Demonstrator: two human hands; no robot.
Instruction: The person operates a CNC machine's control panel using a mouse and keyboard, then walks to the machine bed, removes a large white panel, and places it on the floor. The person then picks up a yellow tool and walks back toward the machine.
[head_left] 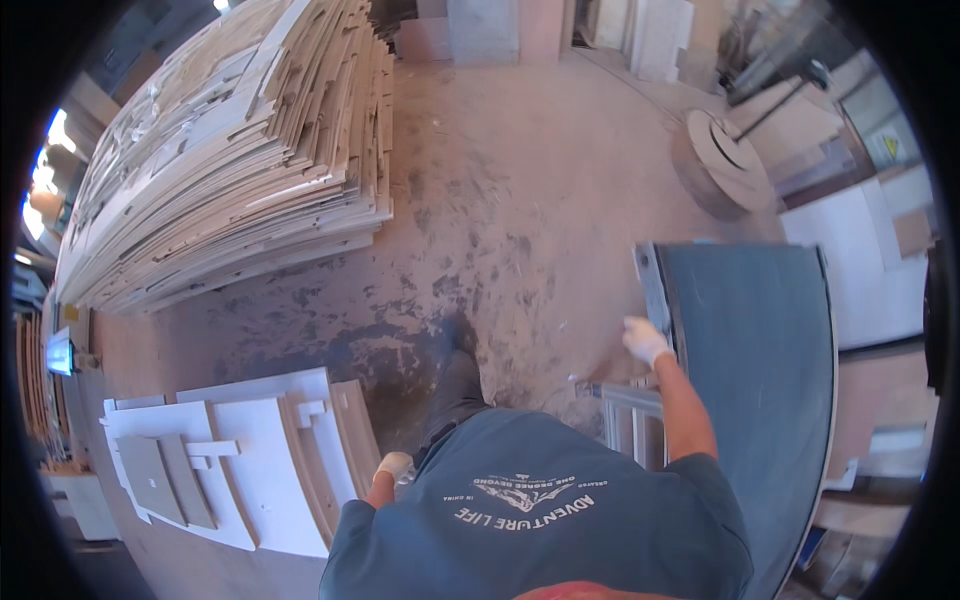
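Note:
My right hand [646, 341], in a pale glove, is beside the near-left edge of a long dark-green belt table [750, 350]. Its fingers look curled together with nothing in them; whether it touches the edge I cannot tell. My left hand [396, 466], gloved too, hangs low by my thigh, close to a leaning stack of boards [262, 470]. The fingers of that hand are mostly hidden. One dark trouser leg [458, 392] reaches forward over the dusty floor.
A tall pile of thin boards [330, 170] fills the far left. Below my right arm stands a grey metal frame [632, 420]. A round tan base with a dark rod [722, 158] is at the far right. White panels [860, 265] lie beyond the belt table.

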